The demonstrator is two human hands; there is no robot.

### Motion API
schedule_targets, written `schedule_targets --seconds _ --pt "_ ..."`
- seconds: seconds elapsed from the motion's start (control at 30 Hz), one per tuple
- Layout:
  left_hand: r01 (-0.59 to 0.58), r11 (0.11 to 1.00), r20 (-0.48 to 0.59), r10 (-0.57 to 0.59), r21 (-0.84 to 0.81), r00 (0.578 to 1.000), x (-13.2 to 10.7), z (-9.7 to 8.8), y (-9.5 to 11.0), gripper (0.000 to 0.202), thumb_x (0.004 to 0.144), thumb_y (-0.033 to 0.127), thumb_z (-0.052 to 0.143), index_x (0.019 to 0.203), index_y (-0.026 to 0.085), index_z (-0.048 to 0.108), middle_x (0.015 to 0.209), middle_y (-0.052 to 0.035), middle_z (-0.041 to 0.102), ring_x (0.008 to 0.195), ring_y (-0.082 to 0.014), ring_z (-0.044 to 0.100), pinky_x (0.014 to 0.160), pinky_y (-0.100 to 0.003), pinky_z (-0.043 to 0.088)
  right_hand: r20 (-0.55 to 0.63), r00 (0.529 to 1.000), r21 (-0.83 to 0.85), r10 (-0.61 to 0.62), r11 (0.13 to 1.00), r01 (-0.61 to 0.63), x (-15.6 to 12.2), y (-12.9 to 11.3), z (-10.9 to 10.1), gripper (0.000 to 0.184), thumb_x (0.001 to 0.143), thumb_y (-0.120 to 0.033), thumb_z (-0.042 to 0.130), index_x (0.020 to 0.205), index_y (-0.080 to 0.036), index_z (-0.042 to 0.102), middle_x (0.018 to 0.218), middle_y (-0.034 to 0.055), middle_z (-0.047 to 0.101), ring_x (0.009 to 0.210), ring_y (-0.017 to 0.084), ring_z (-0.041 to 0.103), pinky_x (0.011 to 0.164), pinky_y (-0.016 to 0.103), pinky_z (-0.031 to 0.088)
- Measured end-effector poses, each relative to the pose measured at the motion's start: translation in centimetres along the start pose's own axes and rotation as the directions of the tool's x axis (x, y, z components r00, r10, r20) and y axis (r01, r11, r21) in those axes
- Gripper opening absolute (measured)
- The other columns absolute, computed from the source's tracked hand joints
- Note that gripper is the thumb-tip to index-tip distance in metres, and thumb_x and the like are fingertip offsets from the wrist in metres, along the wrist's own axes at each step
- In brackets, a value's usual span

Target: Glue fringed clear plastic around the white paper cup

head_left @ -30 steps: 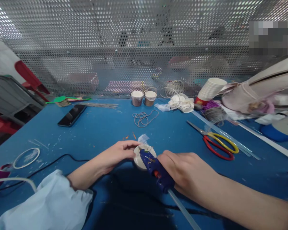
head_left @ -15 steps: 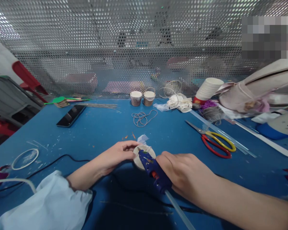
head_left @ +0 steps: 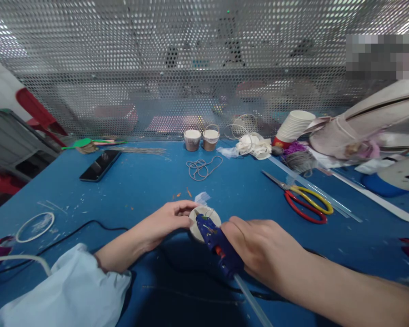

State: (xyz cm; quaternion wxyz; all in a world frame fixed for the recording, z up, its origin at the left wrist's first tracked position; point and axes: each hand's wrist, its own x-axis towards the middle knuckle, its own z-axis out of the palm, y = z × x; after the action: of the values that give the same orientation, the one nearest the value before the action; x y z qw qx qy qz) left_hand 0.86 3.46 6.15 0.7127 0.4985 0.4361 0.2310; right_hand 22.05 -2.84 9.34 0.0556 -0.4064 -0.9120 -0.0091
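Observation:
My right hand (head_left: 255, 240) is wrapped round a dark blue glue gun (head_left: 221, 247), and a clear glue stick (head_left: 250, 297) sticks out of its back end. The nozzle points into a small round pale cup (head_left: 195, 231), over its open top. With thumb and fingers, my left hand (head_left: 167, 221) grips the cup's left side. A scrap of whitish mesh (head_left: 202, 198) shows just behind the cup. Part of the cup is hidden by the glue gun.
Yellow-and-red scissors (head_left: 306, 200) and clear glue sticks (head_left: 313, 188) lie to the right. Two small cups (head_left: 192, 141) and a loop of grey cord (head_left: 201, 170) are ahead. A phone (head_left: 100, 165) lies left. Stacked paper cups (head_left: 295, 126) lean at back right. A black cable (head_left: 75, 231) crosses the table.
The view has shifted very slightly. Both hands, the cup and the glue gun keep nearly the same positions.

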Motion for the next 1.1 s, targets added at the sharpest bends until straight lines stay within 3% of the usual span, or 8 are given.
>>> schedule_targets --seconds 0.17,0.47,0.83,1.1 --pt "0.002 1.000 -0.003 -0.002 -0.009 1.000 0.0 0.0 0.0 0.042 0.063 0.007 0.061 0.103 0.019 0.070 0.098 -0.0034 0.069 0.088 -0.0154 0.059 0.082 -0.026 0.042 0.015 1.000 0.012 0.012 1.000 -0.012 0.1 0.1 -0.1 0.017 0.081 -0.003 0.044 0.075 -0.018 0.048 0.064 0.0001 0.056 0.046 0.012 0.050 0.045 0.027 0.021" --pt "-0.001 1.000 -0.013 0.001 -0.030 1.000 -0.1 0.1 -0.1 0.042 0.063 0.007 0.062 0.103 0.019 0.070 0.096 -0.0025 0.069 0.087 -0.0146 0.058 0.081 -0.025 0.041 0.020 0.998 -0.112 0.052 0.993 -0.050 -0.3 -0.4 0.0 0.019 0.074 0.000 0.045 0.073 -0.018 0.050 0.061 0.0006 0.056 0.042 0.013 0.046 0.044 0.029 0.016" --pt "-0.005 0.998 0.024 0.006 -0.067 1.000 0.0 0.1 -0.3 0.041 0.064 0.005 0.063 0.102 0.016 0.070 0.098 -0.0047 0.071 0.090 -0.0154 0.060 0.084 -0.026 0.042 0.074 0.997 0.143 0.001 0.990 -0.012 0.2 0.5 -0.1 0.011 0.080 -0.007 0.047 0.079 -0.016 0.054 0.068 0.0017 0.059 0.051 0.012 0.049 0.048 0.026 0.024" --pt "0.013 0.995 0.051 -0.008 -0.097 0.999 0.0 -0.1 -0.4 0.038 0.066 0.006 0.064 0.102 0.017 0.071 0.099 -0.0040 0.071 0.089 -0.0143 0.060 0.084 -0.025 0.042 0.100 0.995 0.157 -0.014 0.988 -0.002 -0.3 1.1 -1.2 0.009 0.076 -0.009 0.051 0.081 -0.016 0.055 0.072 0.0033 0.061 0.053 0.014 0.052 0.048 0.026 0.025"
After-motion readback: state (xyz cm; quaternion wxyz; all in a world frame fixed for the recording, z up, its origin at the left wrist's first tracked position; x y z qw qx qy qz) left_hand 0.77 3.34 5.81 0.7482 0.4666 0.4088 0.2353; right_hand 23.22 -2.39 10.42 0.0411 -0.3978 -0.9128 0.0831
